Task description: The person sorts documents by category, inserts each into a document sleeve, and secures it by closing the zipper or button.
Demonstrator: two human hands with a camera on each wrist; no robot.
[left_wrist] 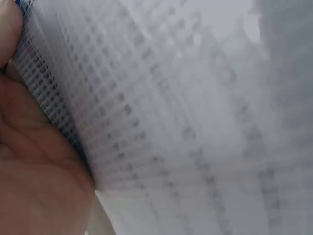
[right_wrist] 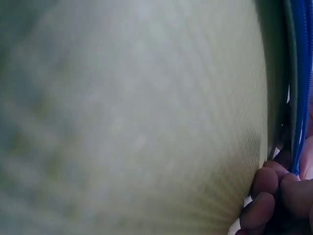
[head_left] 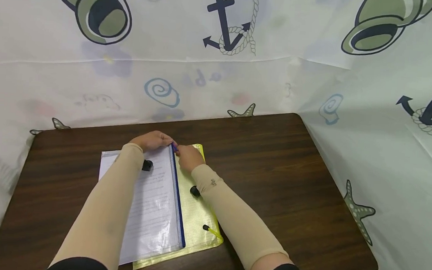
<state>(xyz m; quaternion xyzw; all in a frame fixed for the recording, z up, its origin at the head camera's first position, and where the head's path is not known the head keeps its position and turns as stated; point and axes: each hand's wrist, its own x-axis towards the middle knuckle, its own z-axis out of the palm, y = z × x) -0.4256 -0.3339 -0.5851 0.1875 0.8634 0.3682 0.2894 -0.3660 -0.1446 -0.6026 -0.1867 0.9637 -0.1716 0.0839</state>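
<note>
A clear mesh zip pouch [head_left: 148,213] with a blue zipper [head_left: 178,198] down its right side holds printed paper. My left hand [head_left: 152,140] grips the pouch's far right corner; in the left wrist view its thumb and palm are on the mesh edge. My right hand [head_left: 190,157] has its fingers curled at the far end of the blue zipper, pinching it there. The right wrist view shows its fingertips [right_wrist: 264,182] right at the zipper's end. Underneath lies a yellow mesh zip pouch [head_left: 195,224], partly covered by the clear one.
The yellow pouch's zipper pull [head_left: 213,231] sticks out near its near right corner. Both pouches lie on a dark wooden table [head_left: 273,163] with rounded corners. A white cloth [head_left: 297,86] with sea prints hangs behind and to the right.
</note>
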